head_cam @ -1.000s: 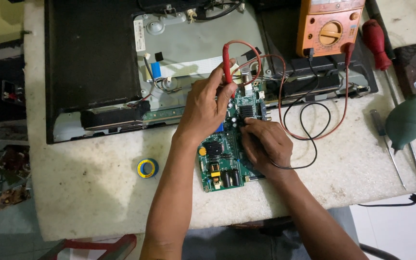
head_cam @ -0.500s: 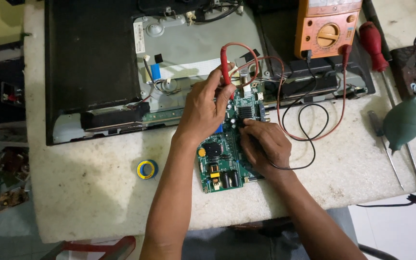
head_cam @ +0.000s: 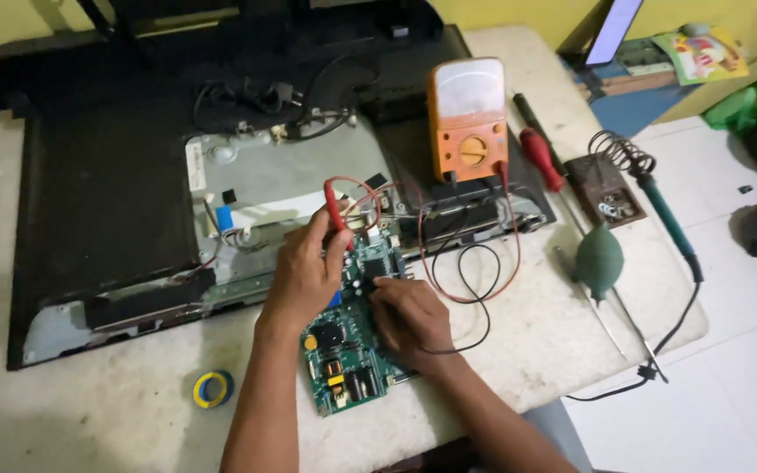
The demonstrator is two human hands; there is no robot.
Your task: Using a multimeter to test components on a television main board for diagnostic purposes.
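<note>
Both hands pinch probes, left hand [head_cam: 308, 267] the red probe [head_cam: 335, 206], onto the component-crowded green circuit board [head_cam: 348, 350].

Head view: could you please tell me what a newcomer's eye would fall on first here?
The orange multimeter stands out at the top centre, resting on the opened black television back. Below it, mid-table, the left hand holds a red probe over a green circuit board, while the right hand rests on that board. A yellow and blue tape roll lies at the lower left.
</note>
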